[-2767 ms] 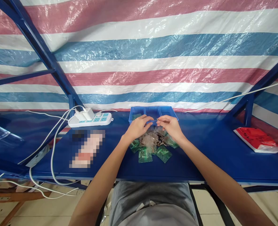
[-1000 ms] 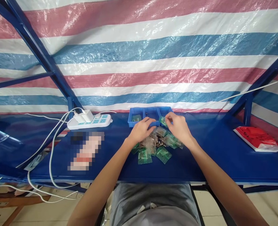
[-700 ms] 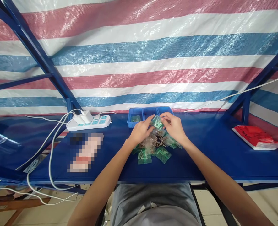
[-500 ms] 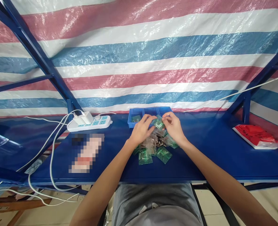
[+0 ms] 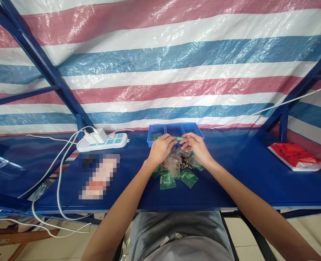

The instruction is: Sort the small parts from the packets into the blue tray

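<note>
Between my two hands is a small green plastic bag [image 5: 180,139], seen nearly edge-on. My left hand [image 5: 161,148] pinches its left end, and my right hand [image 5: 197,145] grips the right end. Just beyond them stands a blue three-compartment tray [image 5: 200,135], partly covered by my fingers. A green bag [image 5: 157,136] lies in its left compartment. Below my hands is a pile of clear bags [image 5: 172,164], with dark and metallic small parts [image 5: 186,161] among them. Green bags of screw-like pieces [image 5: 167,180] lie at the pile's near edge, another green bag [image 5: 189,177] beside them.
A white power strip [image 5: 103,143] with plugged-in chargers and trailing white cables [image 5: 59,181] lies left. Nearer is a blurred-out flat item [image 5: 102,177]. A red and white packet [image 5: 296,156] rests on the right of the blue table [image 5: 244,174]. Blue frame posts [image 5: 284,123] rise at both sides.
The green bag has tipped from facing me to nearly edge-on and risen slightly. My right fingers have shifted a little along it, while my left hand has turned slightly.
</note>
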`<state>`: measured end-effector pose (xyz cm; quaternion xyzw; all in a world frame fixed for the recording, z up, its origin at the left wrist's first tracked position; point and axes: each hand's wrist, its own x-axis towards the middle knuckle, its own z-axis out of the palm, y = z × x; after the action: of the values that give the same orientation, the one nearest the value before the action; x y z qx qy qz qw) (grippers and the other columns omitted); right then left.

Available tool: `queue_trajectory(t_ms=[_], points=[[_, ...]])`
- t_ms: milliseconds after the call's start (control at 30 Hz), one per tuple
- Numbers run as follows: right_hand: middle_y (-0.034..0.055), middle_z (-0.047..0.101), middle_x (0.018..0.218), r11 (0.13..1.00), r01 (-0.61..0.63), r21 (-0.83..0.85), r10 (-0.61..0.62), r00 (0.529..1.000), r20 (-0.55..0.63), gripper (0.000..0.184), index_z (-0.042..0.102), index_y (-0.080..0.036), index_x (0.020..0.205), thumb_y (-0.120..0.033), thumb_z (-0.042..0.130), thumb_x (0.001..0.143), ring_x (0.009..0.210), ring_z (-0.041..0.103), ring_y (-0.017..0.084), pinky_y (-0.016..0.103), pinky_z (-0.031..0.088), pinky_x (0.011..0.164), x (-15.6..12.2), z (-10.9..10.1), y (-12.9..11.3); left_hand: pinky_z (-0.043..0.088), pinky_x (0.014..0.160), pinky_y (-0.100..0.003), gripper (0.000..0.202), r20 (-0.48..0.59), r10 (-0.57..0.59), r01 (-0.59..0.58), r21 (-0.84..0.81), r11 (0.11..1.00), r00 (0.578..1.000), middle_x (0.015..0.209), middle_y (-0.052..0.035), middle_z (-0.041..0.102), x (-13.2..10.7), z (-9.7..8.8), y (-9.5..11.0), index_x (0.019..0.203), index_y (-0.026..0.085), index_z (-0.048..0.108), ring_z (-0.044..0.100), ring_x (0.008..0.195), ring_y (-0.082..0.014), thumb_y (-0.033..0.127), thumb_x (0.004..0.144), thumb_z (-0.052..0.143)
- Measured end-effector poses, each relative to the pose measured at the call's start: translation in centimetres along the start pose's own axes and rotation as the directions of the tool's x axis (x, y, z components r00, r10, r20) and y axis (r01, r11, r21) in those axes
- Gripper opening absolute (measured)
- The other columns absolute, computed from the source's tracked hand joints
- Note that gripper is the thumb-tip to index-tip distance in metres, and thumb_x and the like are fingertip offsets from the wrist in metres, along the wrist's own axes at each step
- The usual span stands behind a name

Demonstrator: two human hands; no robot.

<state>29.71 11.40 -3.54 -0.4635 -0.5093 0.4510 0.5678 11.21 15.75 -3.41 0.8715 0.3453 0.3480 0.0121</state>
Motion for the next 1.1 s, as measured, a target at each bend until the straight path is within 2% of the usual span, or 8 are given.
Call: queue_trajectory(t_ms=[133,233,367,467,567,700,967,1100], points=[[0.0065,0.071,0.092,0.999,-0.016,0.034,0.015,1.000,0.023,0.040,0.059,-0.020,0.108,-0.054,0.055,0.087,0.068,0.065,0.016,0.024,0.046,0.051,-0.12,0.20,-0.13,0.049,0.068,-0.027,0.033,-0.021,-0.063,0.062,-0.016,0.998,0.998,0.091,-0.0059,0.065,0.09,0.00,-0.15,0.107,0.018,0.070,0.064,0.079,-0.0169,0.034,0.105,0.041],[0.0057,0.070,0.094,1.000,0.008,-0.014,-0.007,0.999,0.045,0.037,0.058,-0.021,0.109,-0.051,0.057,0.087,0.071,0.065,0.017,0.025,0.046,0.052,-0.07,0.24,0.04,0.049,0.069,-0.028,0.036,-0.032,-0.077,0.075,-0.042,0.996,0.997,0.089,-0.0063,0.066,0.11,-0.08,-0.16,0.116,0.017,0.067,0.063,0.079,-0.0179,0.034,0.106,0.037],[0.0027,0.065,0.083,0.988,0.068,-0.140,-0.061,0.997,0.057,0.033,0.058,-0.022,0.092,-0.054,0.060,0.087,0.070,0.063,0.018,0.026,0.047,0.053,-0.07,0.25,0.26,0.051,0.071,-0.029,0.041,-0.004,-0.098,0.097,-0.098,0.990,0.995,0.099,-0.0081,0.070,0.10,-0.31,-0.06,0.137,0.018,0.055,0.067,0.086,-0.0203,0.033,0.106,0.033],[0.0012,0.060,0.073,0.979,0.091,-0.183,-0.082,0.995,0.058,0.039,0.053,-0.023,0.079,-0.060,0.059,0.088,0.065,0.060,0.018,0.028,0.046,0.053,-0.13,0.29,0.33,0.049,0.066,-0.027,0.043,0.019,-0.133,0.134,-0.143,0.981,0.991,0.100,-0.0065,0.071,0.09,-0.57,0.03,0.146,0.020,0.044,0.067,0.080,-0.0189,0.032,0.106,0.033],[0.0000,0.057,0.064,0.972,0.099,-0.212,-0.089,0.995,0.053,0.045,0.050,-0.023,0.073,-0.065,0.057,0.088,0.058,0.056,0.017,0.030,0.046,0.053,-0.15,0.35,0.29,0.043,0.059,-0.026,0.042,0.028,-0.145,0.148,-0.160,0.976,0.989,0.087,-0.0031,0.069,0.10,-0.78,0.13,0.145,0.021,0.043,0.062,0.066,-0.0164,0.033,0.106,0.034],[0.0001,0.058,0.062,0.970,0.095,-0.225,-0.087,0.995,0.048,0.047,0.049,-0.024,0.072,-0.068,0.056,0.087,0.055,0.054,0.017,0.031,0.045,0.054,-0.17,0.39,0.12,0.041,0.058,-0.026,0.038,0.042,-0.134,0.139,-0.173,0.975,0.990,0.077,-0.0004,0.064,0.07,-0.85,0.31,0.140,0.023,0.045,0.058,0.059,-0.0153,0.036,0.106,0.033],[-0.0007,0.053,0.061,0.981,0.079,-0.177,-0.075,0.997,0.031,0.047,0.043,-0.025,0.071,-0.067,0.055,0.088,0.060,0.058,0.019,0.030,0.046,0.054,-0.27,0.51,-0.14,0.039,0.056,-0.026,0.031,0.053,-0.084,0.093,-0.211,0.973,0.995,0.078,-0.0005,0.061,0.09,-0.90,0.64,0.129,0.023,0.047,0.053,0.055,-0.0134,0.038,0.107,0.031],[-0.0014,0.047,0.066,0.990,0.059,-0.129,-0.059,0.998,0.006,0.046,0.043,-0.024,0.072,-0.066,0.058,0.086,0.069,0.063,0.021,0.028,0.045,0.052,-0.13,0.39,0.14,0.040,0.060,-0.025,0.025,0.063,-0.043,0.056,-0.212,0.976,0.997,0.083,-0.0009,0.062,0.18,-0.95,0.68,0.122,0.023,0.050,0.054,0.062,-0.0133,0.034,0.106,0.034]])
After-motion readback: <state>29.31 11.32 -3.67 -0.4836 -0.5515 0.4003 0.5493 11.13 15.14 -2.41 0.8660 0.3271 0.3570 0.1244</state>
